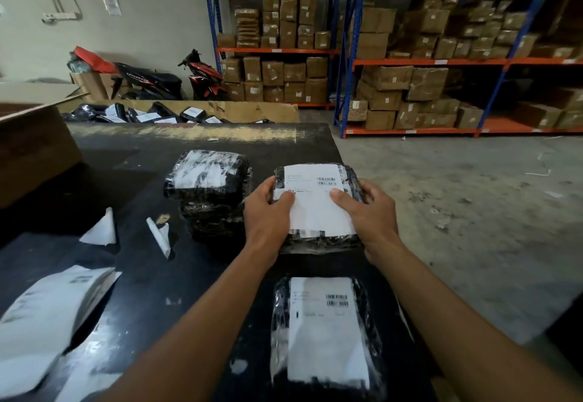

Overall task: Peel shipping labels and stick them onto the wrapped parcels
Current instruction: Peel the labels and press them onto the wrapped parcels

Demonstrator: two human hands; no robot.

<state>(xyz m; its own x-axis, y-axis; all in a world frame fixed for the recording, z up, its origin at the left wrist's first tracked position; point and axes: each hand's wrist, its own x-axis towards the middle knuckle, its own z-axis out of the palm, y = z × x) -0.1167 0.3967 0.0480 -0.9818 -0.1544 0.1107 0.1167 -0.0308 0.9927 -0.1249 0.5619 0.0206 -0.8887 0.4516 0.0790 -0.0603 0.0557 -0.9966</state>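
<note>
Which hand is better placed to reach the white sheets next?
Left, probably. The left hand grips the parcel on the side nearer the white sheets, which lie far to the left; the right hand would have to cross over.

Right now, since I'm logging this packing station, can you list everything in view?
Held parcel: one, black, white label, table's right.
Near parcel: one, black, labelled, nearest camera.
Parcel stack: several, black, left of held parcel.
Backing scraps: two, white, table's left.
Label sheets: pile, white, bottom left.
Table: one, black.
Cardboard box: one, brown, far left.
Carton of parcels: one, brown, behind table.
Racks: two, orange-blue, holding brown boxes, at back.
Scooters: seemingly two, black-red, by wall.
Hands: left hand and right hand grip held parcel's sides, thumbs on label.
</note>
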